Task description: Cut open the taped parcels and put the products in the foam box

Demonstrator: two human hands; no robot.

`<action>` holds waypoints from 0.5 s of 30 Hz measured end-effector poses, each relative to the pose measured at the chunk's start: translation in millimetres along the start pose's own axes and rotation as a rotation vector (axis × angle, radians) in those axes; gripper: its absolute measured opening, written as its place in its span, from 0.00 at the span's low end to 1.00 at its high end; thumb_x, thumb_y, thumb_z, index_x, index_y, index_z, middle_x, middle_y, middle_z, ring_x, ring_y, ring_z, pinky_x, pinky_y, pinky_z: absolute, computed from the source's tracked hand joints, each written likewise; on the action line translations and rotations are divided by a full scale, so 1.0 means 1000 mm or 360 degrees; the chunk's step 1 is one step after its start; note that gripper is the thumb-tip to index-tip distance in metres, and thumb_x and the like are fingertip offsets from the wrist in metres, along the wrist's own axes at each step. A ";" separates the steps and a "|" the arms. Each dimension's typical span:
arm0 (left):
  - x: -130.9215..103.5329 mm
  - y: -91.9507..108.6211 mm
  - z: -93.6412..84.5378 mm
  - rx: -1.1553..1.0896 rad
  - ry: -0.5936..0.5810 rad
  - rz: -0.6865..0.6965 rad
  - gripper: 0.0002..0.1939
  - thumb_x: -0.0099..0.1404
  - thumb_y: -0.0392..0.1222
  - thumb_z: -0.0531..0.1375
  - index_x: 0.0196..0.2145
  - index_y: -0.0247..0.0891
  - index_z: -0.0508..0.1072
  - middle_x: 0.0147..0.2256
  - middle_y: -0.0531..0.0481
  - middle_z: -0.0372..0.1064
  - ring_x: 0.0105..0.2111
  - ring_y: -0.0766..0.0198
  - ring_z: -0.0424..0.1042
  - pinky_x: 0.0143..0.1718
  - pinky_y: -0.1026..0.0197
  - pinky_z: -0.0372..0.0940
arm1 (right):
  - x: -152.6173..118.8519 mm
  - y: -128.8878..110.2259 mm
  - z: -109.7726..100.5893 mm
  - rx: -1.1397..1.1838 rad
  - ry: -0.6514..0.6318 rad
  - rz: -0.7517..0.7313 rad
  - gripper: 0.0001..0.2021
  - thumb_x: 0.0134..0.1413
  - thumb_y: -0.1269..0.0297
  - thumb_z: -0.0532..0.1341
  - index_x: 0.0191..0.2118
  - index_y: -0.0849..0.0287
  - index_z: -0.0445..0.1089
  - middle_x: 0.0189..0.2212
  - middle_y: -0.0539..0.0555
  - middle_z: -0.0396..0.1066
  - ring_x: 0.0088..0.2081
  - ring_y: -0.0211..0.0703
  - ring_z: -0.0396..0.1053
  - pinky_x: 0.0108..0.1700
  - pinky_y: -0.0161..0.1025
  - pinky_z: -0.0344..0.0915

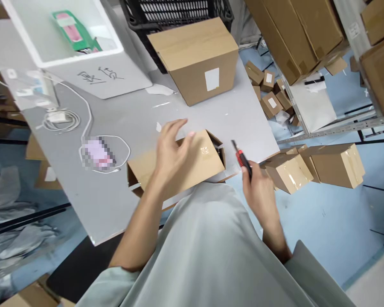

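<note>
A long brown carton (195,160) lies at the near edge of the grey table, its end flaps parted at both ends. Over its middle is my left hand (173,151), thumb and fingers apart and nothing held between them. My right hand (259,187) is wrapped round a red and black utility knife (243,162), just right of the carton and beyond the table edge. The knife's tip points up and away from me, not touching the carton.
A larger carton with a white label (198,68) stands at the back, before a black crate (179,8). At left are a white bin (105,76), coiled cable (60,120) and a blurred item (98,153). Cartons (333,164) lie on the right.
</note>
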State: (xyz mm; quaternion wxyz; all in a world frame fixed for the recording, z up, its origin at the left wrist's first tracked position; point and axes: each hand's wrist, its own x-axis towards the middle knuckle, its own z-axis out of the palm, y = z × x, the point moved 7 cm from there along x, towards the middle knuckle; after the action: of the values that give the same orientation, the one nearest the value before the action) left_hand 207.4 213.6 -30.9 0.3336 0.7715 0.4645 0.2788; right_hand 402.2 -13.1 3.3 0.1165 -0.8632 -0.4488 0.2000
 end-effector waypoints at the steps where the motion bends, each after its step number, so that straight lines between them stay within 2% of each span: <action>1: -0.013 -0.004 -0.020 0.0043 0.0145 -0.0022 0.23 0.81 0.54 0.61 0.68 0.46 0.77 0.67 0.42 0.74 0.69 0.47 0.72 0.73 0.41 0.65 | 0.016 0.021 0.008 0.0090 0.0099 0.0023 0.24 0.85 0.46 0.49 0.66 0.57 0.72 0.37 0.59 0.82 0.35 0.56 0.81 0.39 0.44 0.72; 2: -0.029 -0.010 -0.039 0.0105 0.0293 -0.0050 0.23 0.81 0.54 0.61 0.68 0.47 0.77 0.67 0.42 0.74 0.70 0.46 0.71 0.75 0.40 0.64 | 0.036 0.042 0.021 0.0188 0.0166 0.0035 0.25 0.84 0.44 0.49 0.62 0.57 0.73 0.37 0.59 0.82 0.36 0.57 0.81 0.42 0.44 0.72; 4: -0.065 -0.027 -0.069 0.0280 0.0497 -0.0184 0.25 0.82 0.54 0.60 0.70 0.46 0.75 0.68 0.39 0.73 0.72 0.43 0.68 0.77 0.35 0.59 | 0.083 0.082 0.065 0.0428 0.0185 0.0077 0.25 0.83 0.44 0.48 0.57 0.57 0.74 0.41 0.61 0.83 0.42 0.56 0.81 0.48 0.46 0.73; 6: -0.102 -0.047 -0.083 0.0407 0.0581 -0.0398 0.30 0.81 0.56 0.60 0.74 0.42 0.70 0.72 0.33 0.68 0.76 0.38 0.63 0.80 0.31 0.54 | 0.127 0.117 0.117 0.0531 0.0179 0.0274 0.23 0.79 0.47 0.50 0.50 0.58 0.76 0.47 0.66 0.82 0.49 0.57 0.80 0.55 0.47 0.73; 8: -0.132 -0.066 -0.083 0.0437 0.0581 -0.0653 0.39 0.79 0.59 0.61 0.78 0.37 0.63 0.76 0.27 0.60 0.80 0.34 0.56 0.81 0.30 0.50 | 0.157 0.134 0.163 0.0520 0.0136 0.0333 0.23 0.76 0.48 0.52 0.46 0.60 0.77 0.48 0.72 0.82 0.52 0.61 0.78 0.58 0.50 0.72; 10: -0.153 -0.080 -0.075 0.0405 0.0572 -0.0896 0.48 0.76 0.63 0.64 0.80 0.31 0.57 0.78 0.22 0.55 0.81 0.31 0.51 0.82 0.29 0.49 | 0.169 0.143 0.193 0.0508 0.0110 0.0357 0.23 0.74 0.48 0.52 0.43 0.61 0.77 0.46 0.73 0.81 0.53 0.63 0.77 0.58 0.52 0.72; 13: -0.169 -0.093 -0.062 0.0281 0.0605 -0.1191 0.54 0.72 0.66 0.67 0.80 0.28 0.56 0.77 0.20 0.58 0.78 0.29 0.60 0.78 0.30 0.57 | 0.170 0.152 0.211 0.0503 0.0087 0.0391 0.23 0.71 0.48 0.52 0.42 0.62 0.77 0.43 0.73 0.80 0.52 0.66 0.76 0.56 0.54 0.72; 15: -0.171 -0.097 -0.055 0.0150 0.0623 -0.1302 0.49 0.73 0.66 0.67 0.79 0.34 0.61 0.73 0.24 0.67 0.73 0.32 0.69 0.74 0.33 0.65 | 0.169 0.155 0.212 0.0504 0.0100 0.0401 0.23 0.70 0.48 0.54 0.46 0.64 0.77 0.46 0.74 0.80 0.55 0.67 0.75 0.60 0.57 0.71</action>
State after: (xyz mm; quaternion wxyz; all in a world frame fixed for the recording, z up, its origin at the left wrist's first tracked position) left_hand 44.1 106.8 -92.3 0.2868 0.4718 0.7975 0.2433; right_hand 507.4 42.2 -285.5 0.2386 -0.8892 -0.2963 0.2541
